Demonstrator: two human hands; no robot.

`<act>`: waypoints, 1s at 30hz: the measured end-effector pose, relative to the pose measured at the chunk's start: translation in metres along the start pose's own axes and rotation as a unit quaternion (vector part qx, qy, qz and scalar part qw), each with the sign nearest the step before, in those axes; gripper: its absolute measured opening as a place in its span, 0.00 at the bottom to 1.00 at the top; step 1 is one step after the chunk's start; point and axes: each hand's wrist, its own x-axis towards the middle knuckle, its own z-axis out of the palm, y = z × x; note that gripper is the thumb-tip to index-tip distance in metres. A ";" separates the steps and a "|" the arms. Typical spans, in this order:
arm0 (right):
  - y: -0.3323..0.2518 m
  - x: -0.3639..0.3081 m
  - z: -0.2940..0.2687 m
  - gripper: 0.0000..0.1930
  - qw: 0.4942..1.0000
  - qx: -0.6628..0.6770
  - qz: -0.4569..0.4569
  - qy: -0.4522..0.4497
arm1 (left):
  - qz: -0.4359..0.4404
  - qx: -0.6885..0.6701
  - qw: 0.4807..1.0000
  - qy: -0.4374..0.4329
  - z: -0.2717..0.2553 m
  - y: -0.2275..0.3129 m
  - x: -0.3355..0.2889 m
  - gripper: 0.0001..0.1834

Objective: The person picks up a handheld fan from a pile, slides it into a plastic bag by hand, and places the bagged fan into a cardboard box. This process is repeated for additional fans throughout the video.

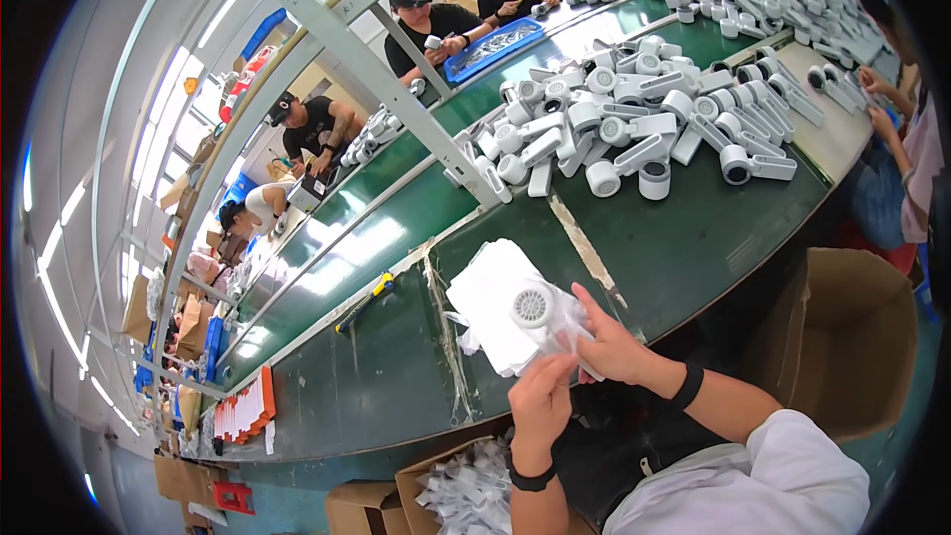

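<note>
Over the near edge of the green table I hold a clear plastic bag (567,322) around a white device with a round grille (533,307), which looks like a small handheld fan. My left hand (542,394) pinches the bag's lower edge. My right hand (612,345) grips its right side, fingers closed on the film. Beneath the grille end lies a stack of white sheets or flat bags (485,282). Glare and the film hide the device's lower part. Beyond my hands, many similar white-grey devices (634,124) lie heaped on the table.
A yellow-and-black cutter (365,301) lies left of the white stack. A carton of clear bags (466,485) stands below the table edge, a large open carton (842,347) at right. A metal frame post (396,89) rises beyond. Several people work around the line.
</note>
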 end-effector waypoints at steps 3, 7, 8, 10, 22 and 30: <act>0.037 0.030 -0.003 0.38 0.974 0.041 -0.221 0.040 | -0.016 -0.052 0.998 -0.032 0.013 0.005 -0.012 0.07; -0.002 0.002 -0.007 0.25 0.994 0.106 -0.018 -0.028 | -0.069 -0.158 0.978 -0.119 0.005 0.007 -0.030 0.08; 0.001 0.001 -0.010 0.25 0.994 0.105 -0.018 -0.027 | -0.111 -0.171 0.978 -0.050 0.002 0.004 -0.032 0.08; 0.014 0.000 -0.012 0.19 0.990 0.121 -0.054 -0.051 | -0.206 -0.214 0.947 0.122 0.005 -0.007 -0.039 0.13; 0.019 -0.013 0.018 0.14 0.852 -0.338 -0.365 0.162 | -0.325 -0.554 0.765 0.047 0.020 -0.026 -0.064 0.29; 0.036 -0.022 0.011 0.05 0.899 -0.293 -0.325 -0.006 | -0.284 -0.578 0.734 0.217 -0.023 -0.032 -0.131 0.28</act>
